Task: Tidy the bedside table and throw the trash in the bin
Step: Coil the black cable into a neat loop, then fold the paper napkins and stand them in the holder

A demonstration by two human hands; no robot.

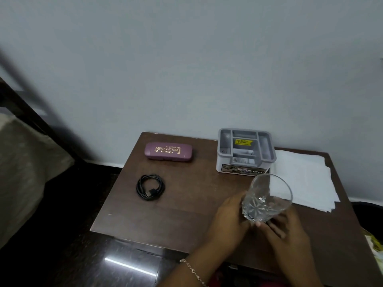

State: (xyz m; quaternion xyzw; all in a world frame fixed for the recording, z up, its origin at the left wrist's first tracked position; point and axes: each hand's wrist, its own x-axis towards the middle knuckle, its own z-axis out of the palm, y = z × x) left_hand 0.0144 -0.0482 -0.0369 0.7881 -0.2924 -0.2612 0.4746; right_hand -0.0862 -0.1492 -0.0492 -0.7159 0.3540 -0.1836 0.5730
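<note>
A clear cut-glass tumbler (267, 198) is held tilted above the front right of the dark wooden bedside table (186, 204). My left hand (229, 222) grips its base from the left, a thin bracelet on that wrist. My right hand (288, 233) wraps the base from below and the right. A purple spectacle case (168, 152) lies at the back left. A coiled black USB cable (150, 187) lies in front of it. A grey plastic organiser (245, 151) stands at the back, its compartments looking empty. White paper sheets (304, 179) lie at the right.
A pale wall (186, 69) runs behind the table. A bed with a dark frame (24, 104) and light bedding is at the left. Glossy dark floor (116, 262) lies in front. Something yellow-green (376, 245) shows at the right edge.
</note>
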